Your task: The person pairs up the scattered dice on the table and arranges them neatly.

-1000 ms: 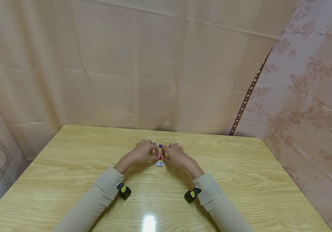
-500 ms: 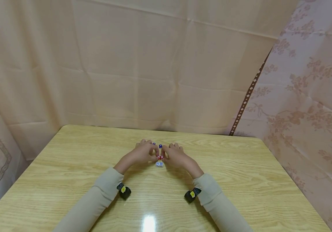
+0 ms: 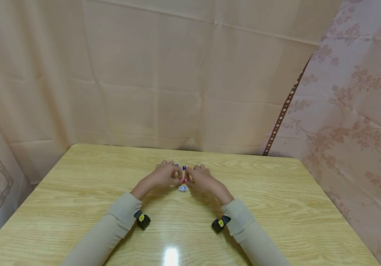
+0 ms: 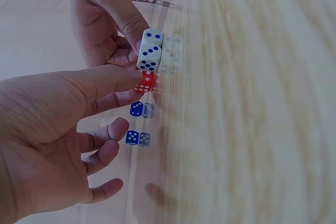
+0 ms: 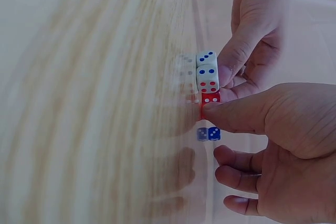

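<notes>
Two small red dice (image 3: 184,181) with white pips sit side by side between the hands on the table. My left hand (image 3: 165,174) pinches the left red die (image 4: 146,81) between thumb and forefinger, its other fingers spread loosely. From the other side, my right hand (image 3: 202,178) pinches the right red die (image 5: 211,97) the same way. Nearer to me stands a pair of white dice (image 3: 182,188), side by side and touching. Fingertips hide part of the red dice in both wrist views.
Beyond the red dice lie a blue die (image 3: 184,168) and, further left, another blue die (image 3: 176,165), partly behind the left hand. The glossy wooden table (image 3: 277,207) ends at a beige curtain (image 3: 177,92). A floral curtain (image 3: 360,122) hangs at the right.
</notes>
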The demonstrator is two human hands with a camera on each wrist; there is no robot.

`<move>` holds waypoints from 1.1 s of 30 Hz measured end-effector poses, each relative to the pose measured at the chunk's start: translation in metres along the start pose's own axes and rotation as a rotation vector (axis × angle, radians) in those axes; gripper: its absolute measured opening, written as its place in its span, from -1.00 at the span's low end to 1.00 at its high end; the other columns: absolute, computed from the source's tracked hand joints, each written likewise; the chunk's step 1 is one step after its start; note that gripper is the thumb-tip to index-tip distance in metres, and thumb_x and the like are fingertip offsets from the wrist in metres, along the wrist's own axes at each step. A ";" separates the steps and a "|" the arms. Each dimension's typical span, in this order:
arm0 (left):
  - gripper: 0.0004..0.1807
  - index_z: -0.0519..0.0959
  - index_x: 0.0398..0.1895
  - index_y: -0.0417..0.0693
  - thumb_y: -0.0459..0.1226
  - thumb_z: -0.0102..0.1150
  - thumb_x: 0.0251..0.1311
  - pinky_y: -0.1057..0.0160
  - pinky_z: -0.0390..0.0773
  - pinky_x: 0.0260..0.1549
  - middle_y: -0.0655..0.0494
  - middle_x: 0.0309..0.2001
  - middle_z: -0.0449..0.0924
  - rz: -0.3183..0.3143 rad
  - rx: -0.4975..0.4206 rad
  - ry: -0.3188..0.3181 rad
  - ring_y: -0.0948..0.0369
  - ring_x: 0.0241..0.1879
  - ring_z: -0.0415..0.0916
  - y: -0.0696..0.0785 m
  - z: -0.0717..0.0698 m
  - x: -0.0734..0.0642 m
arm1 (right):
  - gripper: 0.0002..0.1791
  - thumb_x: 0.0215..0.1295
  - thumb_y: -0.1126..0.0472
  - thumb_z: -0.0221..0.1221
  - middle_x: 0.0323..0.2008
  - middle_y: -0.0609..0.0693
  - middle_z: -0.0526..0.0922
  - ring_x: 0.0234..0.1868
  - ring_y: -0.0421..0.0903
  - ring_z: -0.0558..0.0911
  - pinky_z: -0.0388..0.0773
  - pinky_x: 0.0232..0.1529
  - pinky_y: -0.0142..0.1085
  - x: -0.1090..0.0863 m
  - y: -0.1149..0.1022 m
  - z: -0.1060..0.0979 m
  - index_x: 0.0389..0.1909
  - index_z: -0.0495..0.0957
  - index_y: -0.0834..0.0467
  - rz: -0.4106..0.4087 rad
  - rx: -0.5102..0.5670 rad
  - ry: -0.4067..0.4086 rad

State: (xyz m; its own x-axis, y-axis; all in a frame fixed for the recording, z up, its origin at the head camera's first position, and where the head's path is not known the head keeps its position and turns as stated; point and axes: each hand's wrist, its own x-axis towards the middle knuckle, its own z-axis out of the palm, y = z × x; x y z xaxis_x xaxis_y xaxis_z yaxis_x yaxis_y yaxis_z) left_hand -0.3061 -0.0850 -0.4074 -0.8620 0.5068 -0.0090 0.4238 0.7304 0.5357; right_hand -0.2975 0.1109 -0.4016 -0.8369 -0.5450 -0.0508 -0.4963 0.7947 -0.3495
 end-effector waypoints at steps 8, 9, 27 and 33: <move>-0.93 0.67 -0.36 0.18 -0.15 0.39 0.25 0.09 0.10 -0.17 0.13 -0.32 0.44 0.001 0.005 0.001 0.10 -0.17 0.23 0.000 0.001 0.000 | -0.91 0.39 0.20 0.27 -0.22 0.07 0.51 -0.14 0.02 0.34 0.10 -0.16 -0.15 -0.001 0.000 0.000 -0.20 0.53 0.04 0.005 0.005 0.000; -0.93 0.67 -0.36 0.18 -0.15 0.39 0.25 0.09 0.10 -0.17 0.14 -0.32 0.44 0.002 0.007 0.000 0.10 -0.17 0.23 -0.001 0.001 0.000 | -0.91 0.39 0.20 0.27 -0.22 0.07 0.52 -0.14 0.02 0.34 0.10 -0.16 -0.15 0.000 0.000 0.000 -0.20 0.53 0.04 0.006 0.005 0.000; -0.93 0.68 -0.34 0.16 -0.14 0.39 0.25 0.09 0.11 -0.15 0.10 -0.29 0.45 -0.005 0.001 -0.007 0.10 -0.17 0.22 -0.001 -0.001 0.001 | -0.92 0.41 0.19 0.26 -0.22 0.06 0.52 -0.13 0.02 0.33 0.09 -0.15 -0.16 0.000 0.000 -0.001 -0.19 0.54 0.04 0.008 0.017 -0.004; -0.91 0.68 -0.29 0.10 -0.16 0.40 0.23 0.06 0.13 -0.16 0.07 -0.30 0.47 0.002 0.003 0.016 0.10 -0.19 0.23 -0.004 -0.004 0.002 | -0.90 0.40 0.18 0.27 -0.23 0.04 0.51 -0.15 0.01 0.30 0.06 -0.16 -0.15 0.001 0.001 0.000 -0.17 0.54 0.04 0.009 0.028 -0.014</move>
State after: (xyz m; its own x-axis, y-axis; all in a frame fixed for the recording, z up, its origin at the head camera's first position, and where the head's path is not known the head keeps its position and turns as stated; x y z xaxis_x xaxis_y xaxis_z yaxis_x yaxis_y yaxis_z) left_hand -0.3102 -0.0887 -0.4057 -0.8653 0.5012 0.0058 0.4266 0.7304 0.5334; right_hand -0.2990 0.1109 -0.4016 -0.8377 -0.5420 -0.0668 -0.4823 0.7917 -0.3750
